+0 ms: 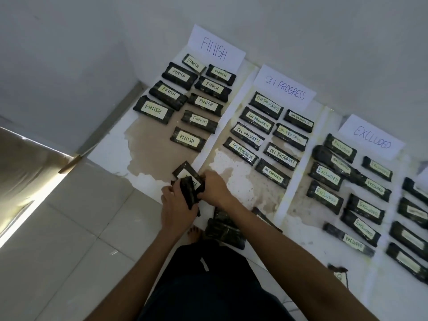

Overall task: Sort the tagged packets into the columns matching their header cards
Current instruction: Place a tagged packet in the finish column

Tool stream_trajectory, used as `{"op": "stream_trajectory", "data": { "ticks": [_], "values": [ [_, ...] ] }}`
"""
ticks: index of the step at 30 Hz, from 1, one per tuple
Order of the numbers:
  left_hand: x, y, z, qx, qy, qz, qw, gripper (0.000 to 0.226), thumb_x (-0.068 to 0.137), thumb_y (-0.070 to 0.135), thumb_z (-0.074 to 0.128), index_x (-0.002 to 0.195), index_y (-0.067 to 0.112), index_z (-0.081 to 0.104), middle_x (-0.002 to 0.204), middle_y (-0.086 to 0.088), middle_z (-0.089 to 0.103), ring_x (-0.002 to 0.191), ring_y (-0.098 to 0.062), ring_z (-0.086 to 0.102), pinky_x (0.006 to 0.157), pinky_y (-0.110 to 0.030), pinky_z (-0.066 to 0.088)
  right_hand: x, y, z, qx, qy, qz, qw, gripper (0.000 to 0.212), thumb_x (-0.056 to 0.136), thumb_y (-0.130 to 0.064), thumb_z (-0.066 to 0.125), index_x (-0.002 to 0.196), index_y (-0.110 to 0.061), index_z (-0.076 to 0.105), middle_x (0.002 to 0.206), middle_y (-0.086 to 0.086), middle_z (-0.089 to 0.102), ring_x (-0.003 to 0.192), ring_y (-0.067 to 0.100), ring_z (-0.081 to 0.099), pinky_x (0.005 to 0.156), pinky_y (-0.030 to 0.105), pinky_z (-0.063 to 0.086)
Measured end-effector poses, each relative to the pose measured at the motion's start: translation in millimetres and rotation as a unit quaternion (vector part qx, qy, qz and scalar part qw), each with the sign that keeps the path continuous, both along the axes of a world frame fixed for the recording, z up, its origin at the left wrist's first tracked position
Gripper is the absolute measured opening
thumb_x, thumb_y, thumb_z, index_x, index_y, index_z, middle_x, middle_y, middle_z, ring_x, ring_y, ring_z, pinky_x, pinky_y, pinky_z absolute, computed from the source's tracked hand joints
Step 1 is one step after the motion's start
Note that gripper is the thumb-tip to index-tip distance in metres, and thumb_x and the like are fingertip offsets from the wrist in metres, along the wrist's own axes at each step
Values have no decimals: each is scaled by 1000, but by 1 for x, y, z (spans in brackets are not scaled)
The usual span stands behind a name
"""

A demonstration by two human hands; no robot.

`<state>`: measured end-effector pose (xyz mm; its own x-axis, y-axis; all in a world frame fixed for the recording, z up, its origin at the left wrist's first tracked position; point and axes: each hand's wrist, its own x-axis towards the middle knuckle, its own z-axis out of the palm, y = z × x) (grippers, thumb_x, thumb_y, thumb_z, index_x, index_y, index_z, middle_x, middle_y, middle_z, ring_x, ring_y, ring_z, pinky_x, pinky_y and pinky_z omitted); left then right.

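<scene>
**Packets in hand at foot of FINISH column**

Left hand (pixel 172 202) and right hand (pixel 214 188) are both closed on a small stack of dark packets (pixel 188 184); each grip is firm, fingers wrapped on opposite ends. The top tag is partly hidden and unreadable. Beyond the grip lies the FINISH card (pixel 214 48) with nine tagged packets below it. Right of the grip, the ON PROGRESS card (pixel 284 88) heads nine packets; further right, the EXCLUDED card (pixel 371 136) heads its own rows. Nearer than the grip, unsorted packets (pixel 223 230) rest on the floor (pixel 69 228).
</scene>
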<state>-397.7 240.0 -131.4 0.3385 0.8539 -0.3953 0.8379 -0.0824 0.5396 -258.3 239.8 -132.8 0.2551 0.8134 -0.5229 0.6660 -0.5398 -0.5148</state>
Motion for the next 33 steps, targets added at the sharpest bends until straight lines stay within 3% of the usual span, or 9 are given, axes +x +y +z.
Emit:
{"op": "stream_trajectory", "data": {
  "ticks": [2,6,10,14,16,18,21,26,33],
  "values": [
    [2,-1,1,3,-3,-6,1000,79,72,22,70,136,10,27,119,-17,33,104,-37,41,72,-43,47,7,-2,7,-5,44,-59,997,27,73,-10,73,94,-1,58,98,16,59,92,29,57,67,29,43],
    [4,1,2,-6,10,-26,1000,71,75,21,65,135,10,28,120,-18,34,103,-38,41,75,-45,46,36,-14,25,19,72,-176,982,27,75,-3,69,102,-4,62,104,13,63,91,24,58,71,26,45],
    [9,9,10,55,2,-56,997,65,77,18,64,134,7,35,125,-19,37,107,-38,41,84,-45,42,62,-25,45,69,85,-219,970,17,76,-6,67,92,-5,61,89,11,62,78,17,56,59,23,46],
    [19,26,30,103,-132,-64,984,55,82,11,61,133,13,40,130,-11,41,115,-29,38,93,-37,36,65,-17,66,108,93,-166,976,14,78,-6,67,91,-11,63,89,7,63,78,17,59,62,23,48],
    [23,37,39,66,-199,-45,977,53,86,13,59,135,13,39,126,-7,48,113,-21,42,91,-31,38,58,-4,73,127,100,-131,978,22,78,-7,67,99,-11,64,94,3,65,83,16,61,69,23,50],
    [24,49,49,-14,-243,9,970,51,89,13,57,136,16,38,115,-2,54,103,-14,50,77,-23,46,47,12,76,155,99,-110,977,24,77,-7,68,100,-13,64,96,3,67,83,15,62,71,21,50],
    [16,68,51,-81,-263,88,957,38,89,11,56,126,19,47,102,-3,62,92,-17,62,61,-19,50,28,36,78,191,114,-126,967,27,78,-9,68,104,-13,61,98,6,67,82,16,64,70,22,53],
    [-8,95,35,-104,-268,188,939,35,89,9,57,123,10,47,101,-8,60,94,-25,61,66,-27,51,2,57,72,156,181,-188,953,36,84,-17,65,118,-15,54,95,-2,63,81,8,58,57,7,41],
    [-27,148,2,-122,-275,296,907,40,90,8,56,128,7,42,110,-15,60,103,-28,60,81,-36,53,-3,63,37,101,49,-49,992,42,84,-14,61,125,-11,51,123,9,54,111,20,52,88,26,41]
  ]
}}
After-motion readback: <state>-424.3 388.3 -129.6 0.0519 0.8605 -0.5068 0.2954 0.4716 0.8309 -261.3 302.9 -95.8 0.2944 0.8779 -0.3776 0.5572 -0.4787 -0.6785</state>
